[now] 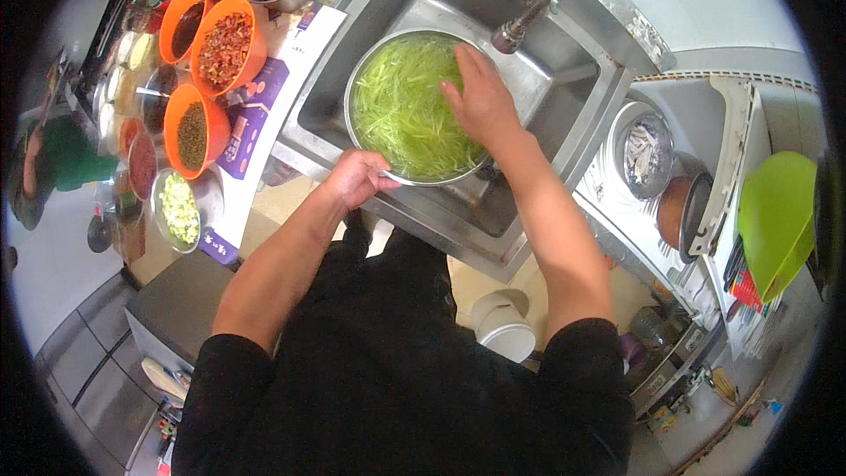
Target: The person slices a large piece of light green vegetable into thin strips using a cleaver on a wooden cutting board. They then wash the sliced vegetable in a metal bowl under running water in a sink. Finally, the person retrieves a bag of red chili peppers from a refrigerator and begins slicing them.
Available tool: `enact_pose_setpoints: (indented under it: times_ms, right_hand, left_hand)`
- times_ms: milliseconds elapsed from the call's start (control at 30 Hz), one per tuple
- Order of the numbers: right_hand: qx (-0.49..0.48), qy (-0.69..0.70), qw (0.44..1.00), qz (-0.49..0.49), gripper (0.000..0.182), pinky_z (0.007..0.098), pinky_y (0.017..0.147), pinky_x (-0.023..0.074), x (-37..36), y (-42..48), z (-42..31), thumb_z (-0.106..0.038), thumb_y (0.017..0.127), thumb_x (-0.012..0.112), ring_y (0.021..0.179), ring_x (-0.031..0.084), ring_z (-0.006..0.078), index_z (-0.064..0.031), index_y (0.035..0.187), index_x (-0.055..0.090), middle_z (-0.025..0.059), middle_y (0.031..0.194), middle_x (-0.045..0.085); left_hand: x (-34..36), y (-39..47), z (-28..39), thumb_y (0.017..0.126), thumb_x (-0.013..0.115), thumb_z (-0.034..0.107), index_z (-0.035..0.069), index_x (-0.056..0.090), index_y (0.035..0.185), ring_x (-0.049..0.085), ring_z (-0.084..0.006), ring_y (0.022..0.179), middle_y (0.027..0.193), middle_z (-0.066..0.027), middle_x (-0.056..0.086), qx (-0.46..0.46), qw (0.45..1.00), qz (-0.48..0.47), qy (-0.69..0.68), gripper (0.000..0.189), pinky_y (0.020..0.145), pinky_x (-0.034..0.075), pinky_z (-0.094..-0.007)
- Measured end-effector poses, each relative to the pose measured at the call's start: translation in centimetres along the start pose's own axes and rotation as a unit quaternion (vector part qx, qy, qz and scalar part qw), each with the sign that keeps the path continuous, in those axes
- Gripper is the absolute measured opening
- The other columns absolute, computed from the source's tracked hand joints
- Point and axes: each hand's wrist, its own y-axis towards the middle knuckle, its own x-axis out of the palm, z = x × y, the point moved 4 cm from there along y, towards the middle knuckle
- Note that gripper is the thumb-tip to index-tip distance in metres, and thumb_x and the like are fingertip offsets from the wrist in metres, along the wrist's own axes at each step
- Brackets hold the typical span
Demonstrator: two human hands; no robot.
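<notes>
A round metal bowl [350, 94] full of finely shredded pale green vegetable [410, 106] sits over a stainless steel sink [552, 165]. The shreds look wet and glossy, as if in water. My left hand [360, 178] grips the bowl's near-left rim, thumb on top. Over the right part of the shreds rests my right hand [481, 99], its thumb apart from the fingers and nothing held. Its fingertips are at the surface of the shreds; how deep they reach is unclear. A faucet [512, 33] hangs beyond the bowl, to the right of it.
Left of the sink stand orange bowls of chopped red food [225, 46], dark liquid [188, 30] and green bits [193, 135], plus a bowl of chopped pale green pieces [178, 208]. A rack with dishes [624, 145] is at right. A white bucket [505, 330] stands below.
</notes>
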Motion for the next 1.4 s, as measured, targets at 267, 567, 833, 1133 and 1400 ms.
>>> enact_pose_setpoints:
  times_ms: [267, 567, 833, 1133, 1400]
  right_hand:
    - [-0.040, 0.026, 0.997, -0.061, 0.056, 0.0411, 0.103, 0.0395, 1.3, 1.3, -1.9, -0.031, 0.090, 0.060, 0.124, 0.047, 0.0355, -0.0026, 0.135, 0.044, 0.0197, 0.136, 0.048]
    - [0.006, 0.060, 0.966, -0.251, 0.060, 0.0431, 0.098, 0.0430, 3.2, 4.0, -2.3, -0.043, 0.093, 0.054, 0.119, 0.052, 0.0367, -0.0187, 0.143, 0.036, 0.0206, 0.134, 0.051]
    - [0.020, 0.092, 0.960, -0.265, 0.069, 0.0455, 0.102, 0.0399, 3.5, 2.8, -2.0, -0.049, 0.089, 0.057, 0.122, 0.050, 0.0386, -0.0246, 0.148, 0.028, 0.0215, 0.137, 0.049]
    - [0.050, 0.132, 0.956, -0.257, 0.071, 0.0458, 0.101, 0.0412, 4.5, 1.3, -1.4, -0.053, 0.090, 0.053, 0.121, 0.051, 0.0400, -0.0259, 0.149, 0.025, 0.0238, 0.136, 0.048]
    - [0.097, 0.139, 0.951, -0.259, 0.071, 0.0473, 0.102, 0.0400, 5.0, 0.5, -1.9, -0.055, 0.091, 0.050, 0.124, 0.048, 0.0404, -0.0265, 0.150, 0.022, 0.0252, 0.139, 0.044]
  left_hand:
    - [-1.6, -2.9, 0.2, 0.074, 0.054, -0.004, -0.008, 0.052, 0.117, 0.066, -0.0294, 0.092, 0.109, -0.0175, 0.063, -0.007, 1.000, 0.001, -0.003, 0.044, 0.077, 0.058, -0.0424]
    - [-1.7, -4.2, 2.1, 0.073, 0.055, -0.004, -0.010, 0.051, 0.117, 0.066, -0.0302, 0.092, 0.111, -0.0193, 0.062, -0.009, 0.999, -0.011, 0.032, 0.045, 0.078, 0.058, -0.0433]
    - [-2.1, -4.3, 3.4, 0.072, 0.057, -0.002, -0.010, 0.051, 0.119, 0.065, -0.0316, 0.097, 0.113, -0.0205, 0.062, -0.031, 0.997, -0.020, 0.070, 0.048, 0.083, 0.057, -0.0458]
    - [0.0, -6.2, 5.4, 0.068, 0.056, 0.003, -0.007, 0.047, 0.127, 0.062, -0.0308, 0.105, 0.121, -0.0177, 0.060, -0.082, 0.986, 0.039, 0.139, 0.061, 0.094, 0.050, -0.0473]
    - [-0.5, -6.8, 6.2, 0.065, 0.057, 0.008, -0.005, 0.048, 0.127, 0.063, -0.0300, 0.103, 0.118, -0.0176, 0.061, -0.101, 0.974, 0.054, 0.196, 0.064, 0.093, 0.050, -0.0438]
